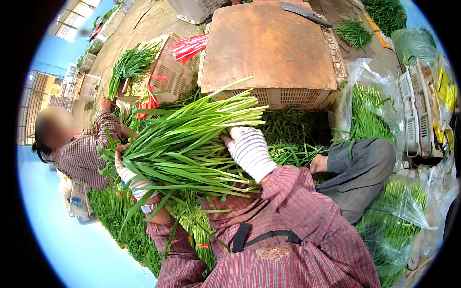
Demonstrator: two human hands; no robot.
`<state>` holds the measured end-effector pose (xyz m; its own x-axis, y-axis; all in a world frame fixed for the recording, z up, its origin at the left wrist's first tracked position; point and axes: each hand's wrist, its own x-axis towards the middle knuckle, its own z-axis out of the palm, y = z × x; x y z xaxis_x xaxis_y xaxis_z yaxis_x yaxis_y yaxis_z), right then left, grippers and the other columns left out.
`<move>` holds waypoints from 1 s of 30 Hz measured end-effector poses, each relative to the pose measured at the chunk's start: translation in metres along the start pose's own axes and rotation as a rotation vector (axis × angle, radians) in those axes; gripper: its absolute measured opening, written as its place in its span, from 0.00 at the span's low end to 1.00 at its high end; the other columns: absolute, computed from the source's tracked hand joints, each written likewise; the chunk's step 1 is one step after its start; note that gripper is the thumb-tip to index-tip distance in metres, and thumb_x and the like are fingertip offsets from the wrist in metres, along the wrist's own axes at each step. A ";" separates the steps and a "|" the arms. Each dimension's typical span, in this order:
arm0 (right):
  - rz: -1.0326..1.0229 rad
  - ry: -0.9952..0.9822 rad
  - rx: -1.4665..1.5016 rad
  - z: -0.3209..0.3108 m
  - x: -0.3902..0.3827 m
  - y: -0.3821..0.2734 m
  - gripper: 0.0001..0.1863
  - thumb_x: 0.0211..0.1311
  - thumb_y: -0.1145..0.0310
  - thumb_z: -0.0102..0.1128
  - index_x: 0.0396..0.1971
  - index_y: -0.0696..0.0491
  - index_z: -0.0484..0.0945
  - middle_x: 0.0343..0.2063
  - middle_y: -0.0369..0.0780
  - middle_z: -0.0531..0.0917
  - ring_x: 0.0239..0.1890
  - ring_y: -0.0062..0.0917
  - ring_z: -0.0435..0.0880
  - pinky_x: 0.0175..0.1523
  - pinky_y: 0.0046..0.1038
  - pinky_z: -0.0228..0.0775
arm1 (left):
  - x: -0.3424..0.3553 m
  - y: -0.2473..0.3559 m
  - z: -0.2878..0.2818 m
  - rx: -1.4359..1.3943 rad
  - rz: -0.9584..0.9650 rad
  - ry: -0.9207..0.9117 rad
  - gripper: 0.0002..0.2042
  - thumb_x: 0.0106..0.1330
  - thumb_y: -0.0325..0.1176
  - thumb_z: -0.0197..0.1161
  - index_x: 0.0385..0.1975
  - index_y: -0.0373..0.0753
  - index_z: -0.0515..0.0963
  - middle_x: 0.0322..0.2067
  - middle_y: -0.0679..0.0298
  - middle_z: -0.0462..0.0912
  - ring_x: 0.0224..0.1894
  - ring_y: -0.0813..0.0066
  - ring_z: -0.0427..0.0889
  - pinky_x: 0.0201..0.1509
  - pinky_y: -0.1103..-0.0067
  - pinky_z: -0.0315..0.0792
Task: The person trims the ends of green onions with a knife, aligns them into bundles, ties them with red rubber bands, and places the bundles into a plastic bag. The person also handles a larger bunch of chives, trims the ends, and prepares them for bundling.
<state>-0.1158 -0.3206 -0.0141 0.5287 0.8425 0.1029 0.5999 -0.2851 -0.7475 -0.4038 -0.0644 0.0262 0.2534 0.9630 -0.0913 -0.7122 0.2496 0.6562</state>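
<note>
leafy stalks [185,137] splay loosely, bright green paling to yellowish-white ends.

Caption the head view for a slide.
Left hand and right hand hold a sheaf of green stalks near a brown board.

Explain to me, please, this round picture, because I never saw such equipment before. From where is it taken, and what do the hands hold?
No robot arm is here; a person works with two hands. A wide fisheye camera on the person's head looks down, so straight edges bend and the corners are black. The left hand holds a large bundle of long green leaves at the leafy side. The right hand is at the pale stems; its fingers are partly hidden. Beyond them, a knife lies on a brown board, with red-and-white strips beside it. At left, a co-worker holds other greens.
</note>
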 end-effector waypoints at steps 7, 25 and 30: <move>-0.016 0.027 -0.038 -0.020 -0.015 0.033 0.14 0.61 0.60 0.59 0.41 0.52 0.83 0.30 0.49 0.84 0.33 0.44 0.83 0.39 0.42 0.74 | 0.001 0.000 -0.031 0.025 -0.008 -0.072 0.10 0.68 0.38 0.57 0.37 0.40 0.81 0.36 0.61 0.84 0.42 0.65 0.81 0.61 0.64 0.72; 0.331 -0.226 0.106 -0.025 -0.039 0.024 0.38 0.54 0.33 0.59 0.43 0.56 0.83 0.38 0.52 0.85 0.43 0.47 0.83 0.51 0.41 0.73 | -0.006 -0.014 -0.010 0.048 0.012 0.050 0.09 0.69 0.38 0.57 0.37 0.40 0.80 0.33 0.64 0.83 0.40 0.66 0.80 0.57 0.64 0.74; 0.431 -0.216 1.004 0.016 -0.024 0.032 0.23 0.60 0.51 0.66 0.42 0.57 0.82 0.25 0.36 0.80 0.23 0.21 0.72 0.28 0.23 0.63 | -0.009 -0.009 -0.006 0.003 -0.009 0.044 0.11 0.70 0.40 0.56 0.35 0.41 0.81 0.35 0.62 0.85 0.41 0.65 0.82 0.57 0.63 0.74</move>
<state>-0.1191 -0.3427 -0.0508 0.4011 0.8520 -0.3363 -0.4186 -0.1561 -0.8947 -0.4035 -0.0743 0.0168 0.2304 0.9644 -0.1300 -0.7077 0.2577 0.6578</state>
